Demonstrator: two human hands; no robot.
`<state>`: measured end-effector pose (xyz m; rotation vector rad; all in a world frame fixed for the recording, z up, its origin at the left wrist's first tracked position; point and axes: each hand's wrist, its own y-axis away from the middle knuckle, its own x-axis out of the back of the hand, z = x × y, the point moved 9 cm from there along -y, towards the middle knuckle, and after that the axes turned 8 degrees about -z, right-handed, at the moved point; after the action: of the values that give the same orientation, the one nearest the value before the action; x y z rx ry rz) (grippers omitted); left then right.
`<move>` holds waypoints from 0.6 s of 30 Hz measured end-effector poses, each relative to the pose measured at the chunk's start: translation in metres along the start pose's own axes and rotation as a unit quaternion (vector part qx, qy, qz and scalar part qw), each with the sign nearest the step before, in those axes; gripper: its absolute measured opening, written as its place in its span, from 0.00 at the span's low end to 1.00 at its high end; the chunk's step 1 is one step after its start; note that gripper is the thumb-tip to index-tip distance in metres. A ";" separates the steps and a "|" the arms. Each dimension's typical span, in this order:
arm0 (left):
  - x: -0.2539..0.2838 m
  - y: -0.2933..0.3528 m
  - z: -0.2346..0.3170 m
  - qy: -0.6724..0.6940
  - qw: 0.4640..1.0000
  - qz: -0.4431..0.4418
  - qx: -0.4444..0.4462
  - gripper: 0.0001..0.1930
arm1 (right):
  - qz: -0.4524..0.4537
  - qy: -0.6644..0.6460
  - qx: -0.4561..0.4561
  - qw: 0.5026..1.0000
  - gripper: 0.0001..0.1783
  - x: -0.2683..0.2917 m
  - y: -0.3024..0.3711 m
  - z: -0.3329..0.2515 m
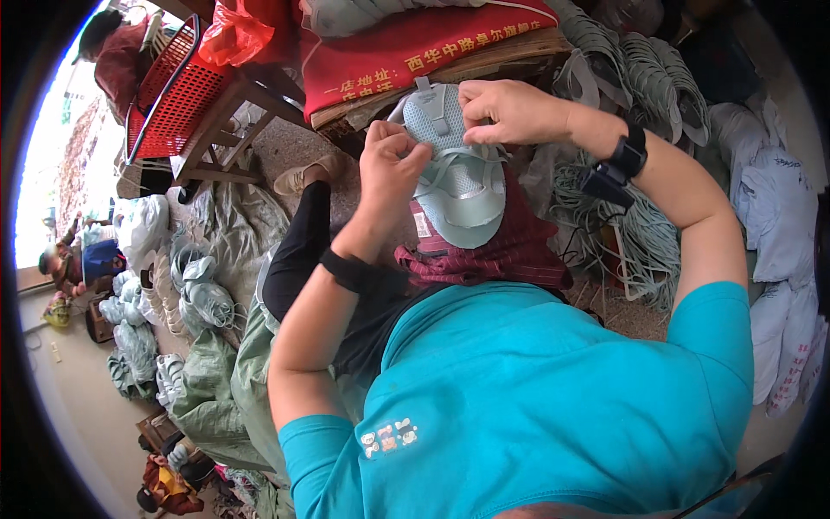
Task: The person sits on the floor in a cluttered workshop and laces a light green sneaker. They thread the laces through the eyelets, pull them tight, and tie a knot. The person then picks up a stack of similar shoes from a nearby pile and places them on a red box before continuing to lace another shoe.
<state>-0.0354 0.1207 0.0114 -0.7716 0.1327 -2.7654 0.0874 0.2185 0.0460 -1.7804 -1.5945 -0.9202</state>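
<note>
A pale blue shoe upper (462, 216) rests on my lap with its rounded toe toward me. Its mesh tongue (424, 117) points away and carries a grey loop strip. Thin pale laces (454, 164) cross the opening below the tongue. At the left edge of the opening my left hand (392, 164) is closed, fingers curled and thumb pressed against them on the upper. My right hand (506, 112) is closed in a pinch by the tongue's right edge; what is between its fingertips is too small to tell. Maroon striped cloth (484, 266) lies under the shoe.
A wooden bench (484, 65) with a red printed cloth (380, 65) stands ahead. A red basket (177, 91) sits on a stool at left. Bundled pale laces (635, 251) and stacked shoe parts (661, 82) are at right. Sacks (207, 381) lie left; other people work farther off.
</note>
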 end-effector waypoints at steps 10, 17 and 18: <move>0.056 0.007 0.110 0.215 0.964 0.092 -0.125 0.10 | 0.062 -0.397 -0.033 0.915 0.11 0.012 0.008 -0.055; 0.058 0.008 0.068 0.234 0.953 0.171 -0.093 0.07 | -0.027 -0.463 0.003 0.886 0.10 0.020 -0.020 -0.090; 0.047 0.012 0.047 0.222 0.958 0.165 -0.077 0.06 | -0.014 -0.465 -0.028 0.885 0.10 0.014 -0.022 -0.074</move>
<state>-0.0467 0.0952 0.0722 -0.1230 0.5173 -2.5720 0.0572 0.1708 0.1008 -2.4273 -2.1391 -0.0506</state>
